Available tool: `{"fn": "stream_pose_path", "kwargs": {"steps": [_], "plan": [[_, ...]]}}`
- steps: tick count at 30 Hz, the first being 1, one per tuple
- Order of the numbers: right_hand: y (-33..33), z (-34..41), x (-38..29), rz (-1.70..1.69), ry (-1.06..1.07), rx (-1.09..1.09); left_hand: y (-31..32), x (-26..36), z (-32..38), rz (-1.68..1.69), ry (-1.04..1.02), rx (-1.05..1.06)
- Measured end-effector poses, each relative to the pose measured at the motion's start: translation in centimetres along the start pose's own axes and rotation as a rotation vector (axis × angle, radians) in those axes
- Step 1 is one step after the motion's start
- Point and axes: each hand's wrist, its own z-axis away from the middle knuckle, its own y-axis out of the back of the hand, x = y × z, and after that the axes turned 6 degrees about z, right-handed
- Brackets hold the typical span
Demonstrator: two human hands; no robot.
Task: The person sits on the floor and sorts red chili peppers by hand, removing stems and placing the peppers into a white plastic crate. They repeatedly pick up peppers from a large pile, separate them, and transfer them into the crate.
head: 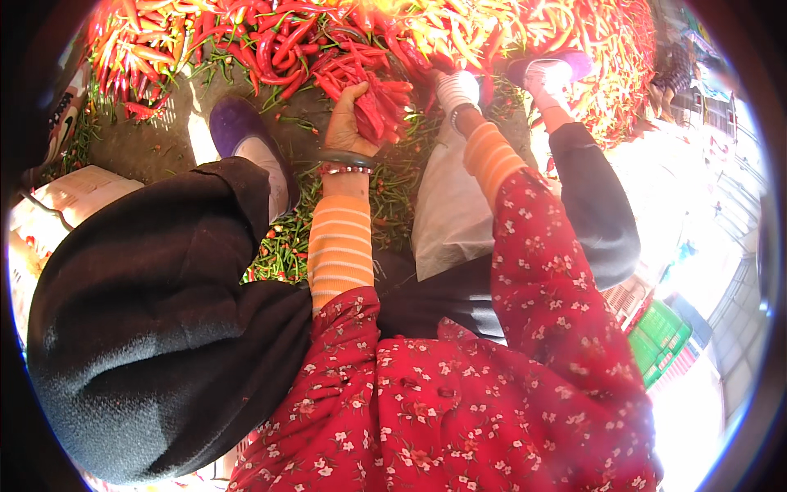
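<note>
A bunch of red chili peppers [382, 109] is gripped in my left hand [345, 128], the thumb pressed over the pods. Their ends point to the right, and some look cut or stemless. My right hand [458, 93], in a white striped glove with bare fingertips, reaches into the near edge of a large heap of red chili peppers [289, 46]. Its fingers are mostly hidden, so whether they hold a pod is unclear. Green chili stems [286, 249] litter the ground below my left hand.
My feet in purple shoes [237, 126] stand on either side. A pale cloth or sack [452, 209] hangs between my legs. Green plastic crate [659, 341] lies at the right, a cardboard box [86, 190] at the left. Another person [673, 77] is at the far right.
</note>
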Motion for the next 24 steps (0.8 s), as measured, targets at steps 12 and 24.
{"fn": "stream_pose_path", "kwargs": {"steps": [12,24], "plan": [[1.3,5.1,-0.2,-1.200,-0.198,-0.212,1.1,-1.9,-0.6,0.304,-0.006,-0.032],[3.8,10.7,-2.7,-1.506,-0.124,-0.659,-0.1,-1.3,-0.7,0.271,-0.225,-0.012]]}}
